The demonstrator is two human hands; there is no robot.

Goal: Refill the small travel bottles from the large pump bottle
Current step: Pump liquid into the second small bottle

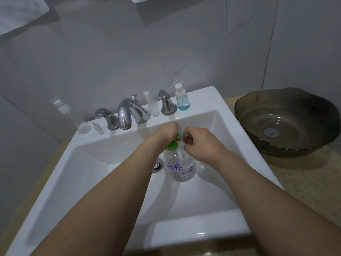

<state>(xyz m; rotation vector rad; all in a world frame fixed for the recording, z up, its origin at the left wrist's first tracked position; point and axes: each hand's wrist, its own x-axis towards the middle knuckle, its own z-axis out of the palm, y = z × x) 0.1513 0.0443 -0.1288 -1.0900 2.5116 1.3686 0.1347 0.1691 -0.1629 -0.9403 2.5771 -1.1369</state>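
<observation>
I read purple handwriting on the clear pump bottle (179, 167): "酒精" on the upper line, then what looks like "洗手液" running below it. I see no other legible text.

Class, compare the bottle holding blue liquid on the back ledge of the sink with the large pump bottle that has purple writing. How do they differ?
The blue-liquid bottle is small; the pump bottle is far larger. The blue-liquid bottle stands untouched on the white sink ledge; the pump bottle is down in the basin with the left hand on its green pump top. The small bottle's contents are blue; the pump bottle looks clear and carries purple handwriting. Both are transparent and upright.
</observation>
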